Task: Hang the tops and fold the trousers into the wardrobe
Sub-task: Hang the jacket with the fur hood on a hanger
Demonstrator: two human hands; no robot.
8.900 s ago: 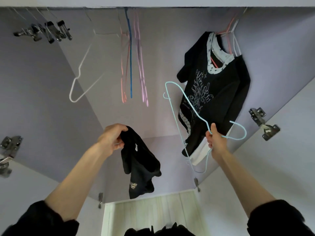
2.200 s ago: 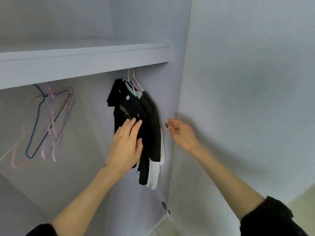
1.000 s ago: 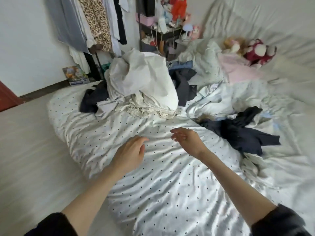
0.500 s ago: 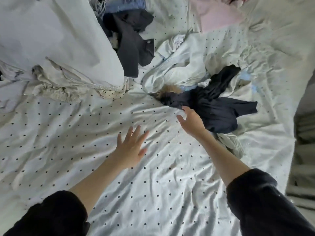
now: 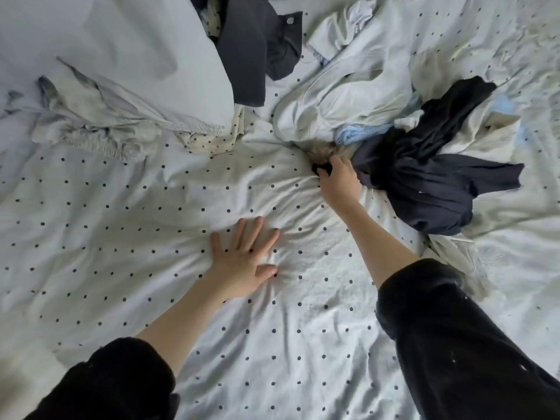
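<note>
Head view, looking down on the bed (image 5: 151, 237), whose white sheet carries small dark dots. My left hand (image 5: 242, 262) lies flat on the sheet with fingers straight and spread, pressing the cloth into radiating creases; it holds nothing. My right hand (image 5: 338, 177) reaches forward and to the right, its fingers curled round the near edge of a dark navy garment (image 5: 424, 183), gripping a fold of it. That garment lies crumpled on the bed at right centre, stretching away from my hand toward the right; whether it is a top or trousers I cannot tell. Touching its far side are a tuft of tan fur (image 5: 328, 151) and a scrap of pale blue fabric (image 5: 357, 133). Beyond these, a rumpled white garment (image 5: 339, 95) lies in a heap. At upper centre a second dark garment (image 5: 257, 47), bearing a metal button, lies partly under a large white bundle of bedding (image 5: 106, 56) that fills the upper left. Both my forearms are bare, with black sleeves (image 5: 454, 344) pushed up.
</note>
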